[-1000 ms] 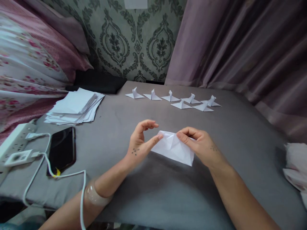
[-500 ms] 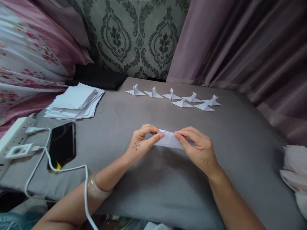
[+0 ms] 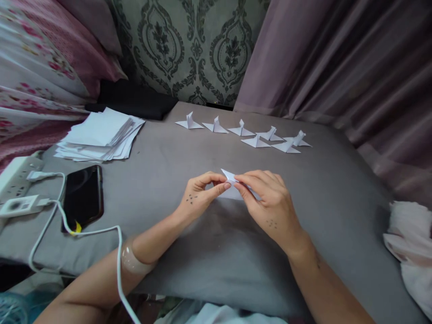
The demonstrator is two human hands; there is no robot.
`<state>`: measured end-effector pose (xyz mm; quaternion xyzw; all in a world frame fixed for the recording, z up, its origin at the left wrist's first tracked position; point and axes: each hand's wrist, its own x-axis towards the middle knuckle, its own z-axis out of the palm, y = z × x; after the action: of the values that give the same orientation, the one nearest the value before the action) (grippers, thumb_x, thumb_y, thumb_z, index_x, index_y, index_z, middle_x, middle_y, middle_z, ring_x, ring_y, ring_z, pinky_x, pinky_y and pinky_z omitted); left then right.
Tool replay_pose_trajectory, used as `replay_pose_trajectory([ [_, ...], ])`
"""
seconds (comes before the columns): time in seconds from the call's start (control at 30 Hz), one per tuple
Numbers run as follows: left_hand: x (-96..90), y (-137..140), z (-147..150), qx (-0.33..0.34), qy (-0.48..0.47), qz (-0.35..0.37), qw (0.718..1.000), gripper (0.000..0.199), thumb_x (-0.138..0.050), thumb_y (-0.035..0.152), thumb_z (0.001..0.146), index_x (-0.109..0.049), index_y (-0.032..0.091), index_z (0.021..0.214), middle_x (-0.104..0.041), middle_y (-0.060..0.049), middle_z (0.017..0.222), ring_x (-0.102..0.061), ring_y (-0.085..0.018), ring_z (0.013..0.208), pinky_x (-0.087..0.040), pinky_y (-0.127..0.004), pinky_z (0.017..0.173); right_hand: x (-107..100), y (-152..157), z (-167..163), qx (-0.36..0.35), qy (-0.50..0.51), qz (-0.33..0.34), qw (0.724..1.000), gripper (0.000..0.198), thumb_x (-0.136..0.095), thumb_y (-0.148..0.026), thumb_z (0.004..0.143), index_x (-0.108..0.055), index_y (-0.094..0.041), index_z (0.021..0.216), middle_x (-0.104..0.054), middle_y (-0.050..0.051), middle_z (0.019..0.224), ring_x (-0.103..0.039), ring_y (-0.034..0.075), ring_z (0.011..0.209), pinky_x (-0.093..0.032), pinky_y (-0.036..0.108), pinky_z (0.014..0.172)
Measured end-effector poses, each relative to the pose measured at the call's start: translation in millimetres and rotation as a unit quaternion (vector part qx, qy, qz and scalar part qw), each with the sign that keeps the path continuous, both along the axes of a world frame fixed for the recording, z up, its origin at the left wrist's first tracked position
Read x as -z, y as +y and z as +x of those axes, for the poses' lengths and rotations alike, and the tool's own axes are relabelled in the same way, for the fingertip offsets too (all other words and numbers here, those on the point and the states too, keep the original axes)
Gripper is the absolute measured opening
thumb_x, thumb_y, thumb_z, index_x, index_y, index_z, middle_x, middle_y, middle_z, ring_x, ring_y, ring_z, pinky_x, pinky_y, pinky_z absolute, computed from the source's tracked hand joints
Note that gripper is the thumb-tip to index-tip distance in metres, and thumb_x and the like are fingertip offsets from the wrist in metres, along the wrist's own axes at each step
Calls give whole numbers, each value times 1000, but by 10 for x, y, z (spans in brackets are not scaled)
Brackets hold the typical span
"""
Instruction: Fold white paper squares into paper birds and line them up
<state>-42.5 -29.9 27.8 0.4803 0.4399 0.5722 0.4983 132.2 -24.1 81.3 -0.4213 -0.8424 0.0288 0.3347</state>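
Note:
A partly folded sheet of white paper (image 3: 231, 193) is held up between my two hands, above the near middle of the table. My left hand (image 3: 204, 193) pinches its left end between thumb and forefinger. The fingertips of my right hand (image 3: 266, 198) press on the paper close beside the left ones, and a pointed corner sticks up from the pinch. My right fingers hide much of the sheet's right side. Farther back stand several folded white paper figures (image 3: 241, 128), each with an upright piece on a flat pointed base.
A stack of white paper sheets (image 3: 97, 135) lies at the back left, by a folded black cloth (image 3: 135, 98). Nearer are a phone (image 3: 83, 195), a white power strip (image 3: 20, 180) and a white cable (image 3: 119, 270) crossing my left forearm. Pale fabric (image 3: 410, 243) is bunched at the right.
My right hand has moved left along the paper, close to my left fingertips. A corner of the sheet now points upward. The view has shifted slightly.

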Motion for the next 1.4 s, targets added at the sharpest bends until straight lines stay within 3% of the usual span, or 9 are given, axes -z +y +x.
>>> replay_pose_trajectory([
  [0.2, -26, -18, 2, 21, 50, 62, 997, 6, -71, 26, 83, -72, 21, 82, -65, -2, 84, -58, -14, 82, -46, -29, 81, 27, 24, -35, -21, 23, -67, 997, 12, -58, -23, 92, -69, -22, 94, -70, 2, 89, -60, 16, 81, -41, 31, 78],
  [0.37, -7, -18, -31, -57, 185, 139, 971, 18, -74, 27, 80, -70, 22, 97, -64, -6, 106, -56, -20, 107, -40, -37, 99, 3, 38, -29, -31, 78, -144, 986, 10, -58, -18, 88, -66, -21, 84, -66, 0, 81, -59, 15, 79, -43, 29, 77],
  [0.47, -13, -8, -56, -21, 201, 148, 968, 14, -70, 29, 84, -70, 23, 96, -68, -6, 100, -60, -19, 101, -43, -36, 96, -20, 44, -35, -27, 97, -184, 978, 10, -59, -20, 87, -66, -21, 81, -64, 0, 78, -58, 14, 77, -44, 28, 74],
  [0.63, -14, 0, -72, 12, 161, 107, 981, 10, -70, 30, 84, -72, 21, 87, -69, -3, 86, -63, -16, 84, -47, -31, 85, -52, 80, -13, -16, 132, -286, 949, 15, -62, -34, 87, -71, -23, 82, -67, 0, 81, -60, 14, 76, -42, 25, 61],
  [0.83, 19, 12, -64, 53, 66, 69, 994, 23, -73, 26, 81, -67, 19, 102, -66, -2, 85, -61, -14, 84, -47, -29, 83, -86, 158, 33, -16, 158, -406, 900, 20, -65, -40, 83, -75, -23, 84, -71, 0, 81, -61, 14, 76, -46, 27, 71],
  [0.93, 22, 22, -66, 71, 43, 66, 994, 26, -75, 24, 80, -66, 19, 104, -66, -1, 84, -60, -13, 83, -46, -29, 84, -81, 188, 25, -3, 176, -428, 887, 20, -66, -39, 81, -74, -21, 79, -69, -1, 73, -59, 13, 71, -45, 27, 69],
  [1.1, -5, 55, -77, 99, -21, -65, 993, 29, -81, 30, 71, -69, 17, 94, -68, -3, 87, -60, -14, 83, -46, -28, 77, 40, 257, 26, 35, 313, -462, 829, 25, -73, -44, 73, -70, -19, 74, -63, -2, 67, -53, 10, 59, -41, 24, 55],
  [1.23, -31, 96, -91, 67, -82, -157, 982, 23, -82, 33, 67, -70, 16, 77, -69, -1, 75, -60, -12, 69, -45, -27, 70, 181, 329, 45, 59, 374, -490, 786, 32, -77, -48, 69, -71, -19, 78, -65, 0, 68, -54, 10, 58, -42, 24, 53],
  [1.4, 37, 172, -126, 20, -110, -204, 973, 25, -84, 33, 63, -71, 15, 74, -68, -2, 69, -59, -13, 65, -45, -27, 66, 275, 401, 32, 44, 368, -530, 763, 35, -79, -48, 66, -73, -18, 83, -72, 4, 80, -63, 14, 68, -51, 28, 64],
])
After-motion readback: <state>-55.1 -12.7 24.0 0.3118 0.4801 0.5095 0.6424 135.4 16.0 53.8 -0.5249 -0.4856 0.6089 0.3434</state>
